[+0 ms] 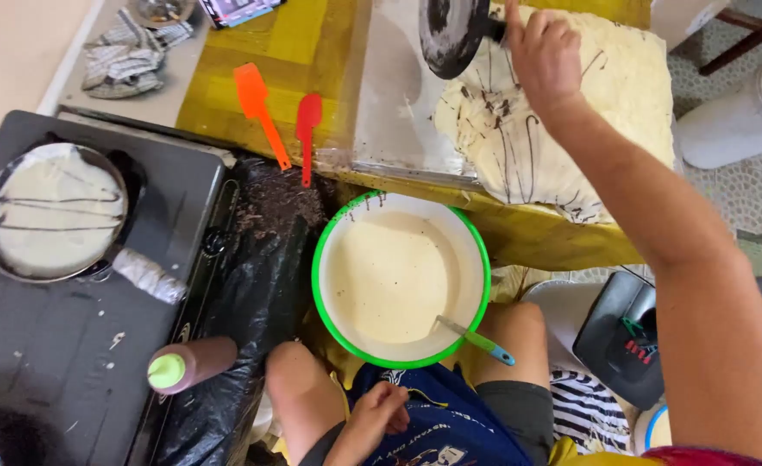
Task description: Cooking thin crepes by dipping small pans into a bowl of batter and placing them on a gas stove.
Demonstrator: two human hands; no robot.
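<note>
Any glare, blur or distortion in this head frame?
Head view: soft, even light; mild sheen on the clear plastic sheet; wide-angle bending at the edges; right hand and the pan slightly soft, the batter bowl sharp.

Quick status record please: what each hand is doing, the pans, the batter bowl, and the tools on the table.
right hand: grips the handle of a small black pan, tipped over the crepe stack
left hand: rests on the lap, holding nothing
second pan: on the black stove, crepe with dark lines inside
bowl: green rim, pale batter, ladle leaning in
spatulas: orange, red, on the yellow table
squeeze bottle: lying sideways, green cap
</note>
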